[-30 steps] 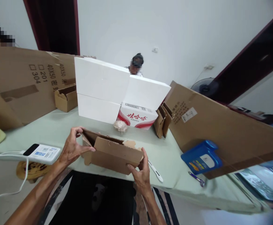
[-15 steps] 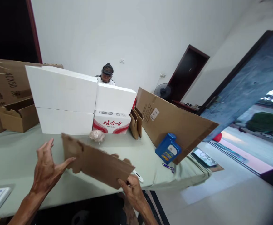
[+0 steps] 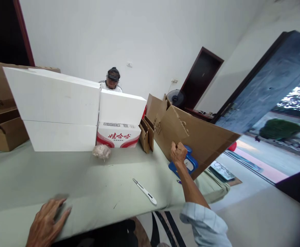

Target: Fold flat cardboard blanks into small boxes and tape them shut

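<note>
My right hand is stretched out to the right, its fingers closed on the lower edge of a flat brown cardboard piece. That piece is tilted up in front of a large cardboard sheet. Below and partly behind the hand is a blue plastic bottle, half hidden by the wrist. My left hand lies with fingers apart at the near left of the cloth-covered table, holding nothing. Between the hands lies a white slim-handled knife.
White boxes are stacked at the back, beside a red-and-white printed carton. A crumpled clear plastic bundle sits before them. Folded cardboard leans at the carton's right; an open cardboard box is far left. A person is behind the boxes.
My right hand has carried the cardboard piece from the near middle to the large sheet at the right. My left hand has come away from it, down onto the table. The knife is now uncovered.
</note>
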